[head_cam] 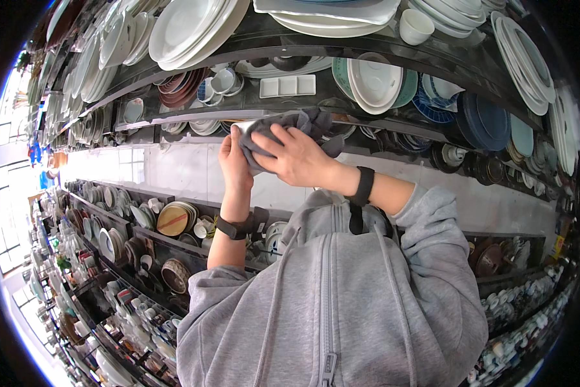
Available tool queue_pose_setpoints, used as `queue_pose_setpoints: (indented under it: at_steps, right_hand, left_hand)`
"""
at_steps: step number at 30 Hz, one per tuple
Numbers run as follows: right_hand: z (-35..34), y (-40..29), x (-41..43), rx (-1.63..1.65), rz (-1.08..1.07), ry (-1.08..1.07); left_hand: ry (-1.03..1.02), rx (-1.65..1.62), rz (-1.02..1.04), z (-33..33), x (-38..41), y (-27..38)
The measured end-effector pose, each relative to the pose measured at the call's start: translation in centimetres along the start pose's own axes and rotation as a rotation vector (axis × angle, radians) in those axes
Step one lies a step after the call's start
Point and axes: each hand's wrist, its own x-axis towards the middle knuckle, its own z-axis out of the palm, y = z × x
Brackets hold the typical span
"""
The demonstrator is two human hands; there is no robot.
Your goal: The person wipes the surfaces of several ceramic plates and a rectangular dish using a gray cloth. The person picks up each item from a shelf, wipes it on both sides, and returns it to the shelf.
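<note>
A white dish (pixel 243 125), mostly covered, is pinched at its left edge by my left hand (pixel 235 157), thumb up along the rim. My right hand (pixel 292 157) presses a dark grey cloth (pixel 314 126) over the dish with fingers spread across it. The cloth bunches up beyond my right fingers and hangs down on the right. Its folds hide the dish's full shape. Both hands are raised in front of my chest, close to the edge of a dark shelf (pixel 193 116).
Ahead, shelves carry stacked white plates (pixel 193 29), a white three-compartment dish (pixel 288 86), oval white bowls (pixel 375 80) and dark blue plates (pixel 483 118). A pale tiled floor (pixel 188 167) runs beneath. Behind me stand more crowded shelves, with yellowish plates (pixel 174 218) and a brown bowl (pixel 175 275).
</note>
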Motion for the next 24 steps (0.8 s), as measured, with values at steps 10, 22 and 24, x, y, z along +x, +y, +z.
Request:
queue_pose_setpoints:
  at_steps: [10,22,24]
  right_hand:
    - [3.2,0.8,-7.3,0.075,-0.046,0.048]
    - [10.4,3.8,-10.2,-0.124,0.216,-0.121]
    - [11.2,4.5,-10.6,-0.049,0.411,-0.277]
  left_hand:
    - [0.05,0.02,0.038,-1.0,0.9,0.2]
    - [-0.009,0.113,0.133,0.5,-2.0,2.9]
    - [-0.025,0.111,0.172,-0.1,-2.0,2.6]
